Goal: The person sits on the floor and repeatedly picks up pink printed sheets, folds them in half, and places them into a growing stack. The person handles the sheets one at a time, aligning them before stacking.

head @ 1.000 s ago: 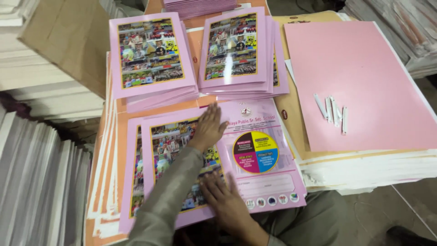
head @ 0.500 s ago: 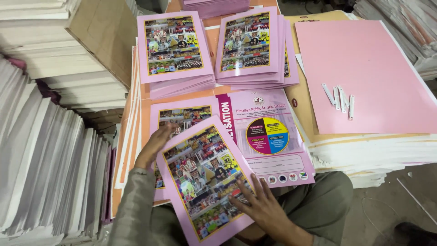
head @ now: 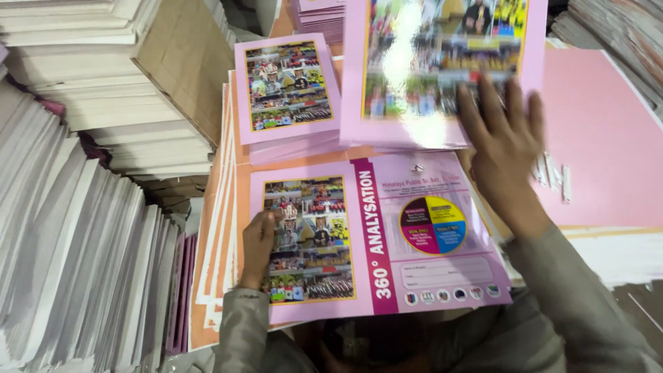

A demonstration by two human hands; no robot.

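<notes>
Paper stacks crowd the left edge. Right hand grips 1 glossy pink folded cover, raised; left hand presses flat, holding nothing, on an unfolded pink cover sheet.

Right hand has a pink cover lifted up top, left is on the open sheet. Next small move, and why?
Probably lower the pink cover onto the right-hand stack of folded covers behind it. The right hand holds it raised and tilted above that spot, while the left hand pins the open printed sheet flat.
</notes>
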